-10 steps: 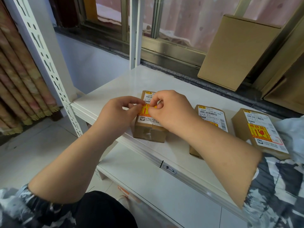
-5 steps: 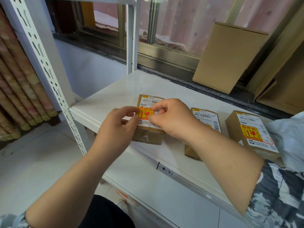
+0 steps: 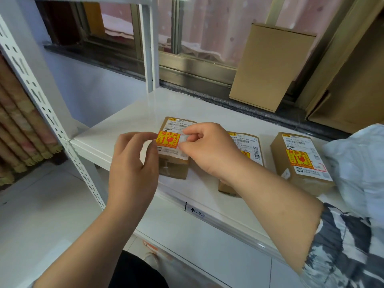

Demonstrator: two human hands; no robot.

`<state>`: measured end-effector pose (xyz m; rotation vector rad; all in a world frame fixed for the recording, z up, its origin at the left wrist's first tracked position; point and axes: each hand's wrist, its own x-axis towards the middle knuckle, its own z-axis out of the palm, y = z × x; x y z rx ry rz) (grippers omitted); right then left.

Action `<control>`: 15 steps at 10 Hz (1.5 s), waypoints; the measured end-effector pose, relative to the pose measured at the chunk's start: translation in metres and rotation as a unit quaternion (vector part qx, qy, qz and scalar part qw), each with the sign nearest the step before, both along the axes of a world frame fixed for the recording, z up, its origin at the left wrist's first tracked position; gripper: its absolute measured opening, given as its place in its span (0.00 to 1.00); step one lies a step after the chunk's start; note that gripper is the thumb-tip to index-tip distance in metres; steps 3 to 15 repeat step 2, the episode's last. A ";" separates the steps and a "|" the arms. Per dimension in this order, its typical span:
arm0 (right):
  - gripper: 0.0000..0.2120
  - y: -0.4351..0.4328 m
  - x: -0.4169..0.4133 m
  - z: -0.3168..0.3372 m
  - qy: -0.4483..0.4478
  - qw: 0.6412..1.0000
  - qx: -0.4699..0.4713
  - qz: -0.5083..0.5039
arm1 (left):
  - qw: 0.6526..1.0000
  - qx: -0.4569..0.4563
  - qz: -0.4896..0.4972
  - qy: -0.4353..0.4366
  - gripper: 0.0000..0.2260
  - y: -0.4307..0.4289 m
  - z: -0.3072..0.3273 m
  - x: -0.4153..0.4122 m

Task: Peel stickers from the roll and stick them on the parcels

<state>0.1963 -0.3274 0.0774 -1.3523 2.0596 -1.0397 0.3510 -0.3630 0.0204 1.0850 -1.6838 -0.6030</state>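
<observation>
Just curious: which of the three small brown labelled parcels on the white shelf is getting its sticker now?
The leftmost small brown cardboard parcel: both hands are at its orange-and-yellow sticker; the others lie untouched.

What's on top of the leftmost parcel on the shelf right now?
The leftmost parcel carries a white shipping label and an orange fragile sticker. The right hand covers the label's right part.

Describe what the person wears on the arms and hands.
Both hands are bare: no gloves, rings or watch show on the left hand or right hand. The right sleeve, pushed up above the forearm, has a camouflage-like pattern of dark grey, pale blue and white.
</observation>
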 end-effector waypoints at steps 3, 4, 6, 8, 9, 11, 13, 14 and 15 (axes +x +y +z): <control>0.13 0.044 -0.022 0.012 -0.034 0.996 -0.071 -0.047 | 0.982 -0.188 -0.016 -0.003 0.09 0.036 0.021 -0.037; 0.13 0.044 -0.022 0.012 -0.034 0.996 -0.071 -0.047 | 0.982 -0.188 -0.016 -0.003 0.09 0.036 0.021 -0.037; 0.13 0.044 -0.022 0.012 -0.034 0.996 -0.071 -0.047 | 0.982 -0.188 -0.016 -0.003 0.09 0.036 0.021 -0.037; 0.13 0.044 -0.022 0.012 -0.034 0.996 -0.071 -0.047 | 0.982 -0.188 -0.016 -0.003 0.09 0.036 0.021 -0.037; 0.13 0.044 -0.022 0.012 -0.034 0.996 -0.071 -0.047 | 0.982 -0.188 -0.016 -0.003 0.09 0.036 0.021 -0.037; 0.13 0.044 -0.022 0.012 -0.034 0.996 -0.071 -0.047 | 0.982 -0.188 -0.016 -0.003 0.09 0.036 0.021 -0.037; 0.13 0.044 -0.022 0.012 -0.034 0.996 -0.071 -0.047 | 0.982 -0.188 -0.016 -0.003 0.09 0.036 0.021 -0.037; 0.13 0.044 -0.022 0.012 -0.034 0.996 -0.071 -0.047 | 0.982 -0.188 -0.016 -0.003 0.09 0.036 0.021 -0.037; 0.13 0.044 -0.022 0.012 -0.034 0.996 -0.071 -0.047 | 0.982 -0.188 -0.016 -0.003 0.09 0.036 0.021 -0.037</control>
